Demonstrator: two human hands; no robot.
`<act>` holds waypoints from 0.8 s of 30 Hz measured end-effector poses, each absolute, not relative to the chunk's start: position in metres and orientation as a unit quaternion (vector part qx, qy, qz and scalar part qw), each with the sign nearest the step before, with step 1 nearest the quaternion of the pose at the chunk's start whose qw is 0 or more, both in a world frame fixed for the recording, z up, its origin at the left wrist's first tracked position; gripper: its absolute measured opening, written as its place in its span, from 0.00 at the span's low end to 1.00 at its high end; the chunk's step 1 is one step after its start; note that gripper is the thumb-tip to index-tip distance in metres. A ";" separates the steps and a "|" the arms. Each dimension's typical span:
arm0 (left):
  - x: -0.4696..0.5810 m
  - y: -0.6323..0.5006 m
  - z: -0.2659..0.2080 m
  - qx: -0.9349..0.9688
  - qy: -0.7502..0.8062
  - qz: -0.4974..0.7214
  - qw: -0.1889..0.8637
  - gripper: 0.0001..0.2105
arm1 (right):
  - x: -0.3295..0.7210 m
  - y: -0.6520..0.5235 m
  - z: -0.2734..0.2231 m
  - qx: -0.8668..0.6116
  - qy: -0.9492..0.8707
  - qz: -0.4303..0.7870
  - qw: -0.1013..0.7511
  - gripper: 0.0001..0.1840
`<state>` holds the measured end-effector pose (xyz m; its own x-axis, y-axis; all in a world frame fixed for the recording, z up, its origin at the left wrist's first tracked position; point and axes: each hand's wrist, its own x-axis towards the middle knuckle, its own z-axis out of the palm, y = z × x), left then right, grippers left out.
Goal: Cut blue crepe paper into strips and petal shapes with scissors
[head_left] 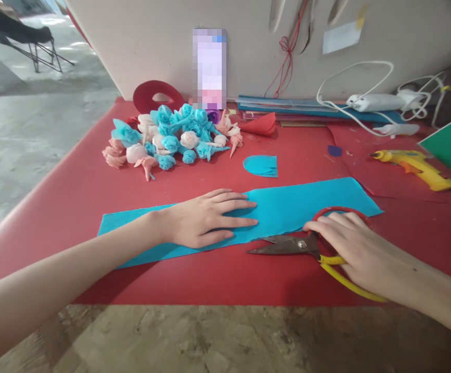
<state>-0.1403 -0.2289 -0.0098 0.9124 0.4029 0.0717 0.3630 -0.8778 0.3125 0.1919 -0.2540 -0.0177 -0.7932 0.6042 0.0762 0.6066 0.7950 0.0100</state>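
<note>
A long strip of blue crepe paper [295, 203] lies flat across the red tabletop [217, 282]. My left hand [209, 217] rests palm down on its middle, fingers spread. At the strip's near right edge, my right hand [345, 243] is closed around a pair of scissors [305, 244], one handle red and the other yellow. Their dark blades point left and are slightly parted, one blade partly under the paper's edge. Beyond the strip sits a small blue paper piece [262, 166] with one rounded end.
A heap of blue, white and pink paper flowers [174, 132] stands at the back left, before a phone [209, 67] leaning on the wall. A red ring [142, 98] is behind the heap. To the right are a yellow glue gun [419, 166] and a white power strip [376, 102] with cables.
</note>
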 end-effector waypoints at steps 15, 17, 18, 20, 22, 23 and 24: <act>-0.141 -0.231 -0.009 0.965 0.192 0.082 0.158 0.19 | 0.161 -0.254 -0.016 -0.286 -0.958 -0.019 0.031 0.29; -0.141 -0.231 -0.009 0.966 0.194 0.074 0.156 0.19 | 0.156 -0.253 -0.015 -0.281 -0.959 -0.021 0.035 0.29; -0.141 -0.231 -0.009 0.966 0.195 0.071 0.155 0.19 | 0.153 -0.253 -0.014 -0.280 -0.959 -0.023 0.037 0.28; -0.140 -0.231 -0.009 0.966 0.197 0.069 0.152 0.19 | 0.149 -0.253 -0.014 -0.281 -0.959 -0.022 0.037 0.26; -0.140 -0.231 -0.009 0.966 0.199 0.069 0.149 0.19 | 0.146 -0.252 -0.014 -0.284 -0.958 -0.012 0.035 0.26; -0.140 -0.231 -0.009 0.966 0.200 0.069 0.148 0.20 | 0.145 -0.252 -0.014 -0.286 -0.958 -0.005 0.034 0.26; -0.140 -0.231 -0.010 0.966 0.201 0.070 0.147 0.20 | 0.144 -0.252 -0.015 -0.287 -0.957 0.004 0.033 0.27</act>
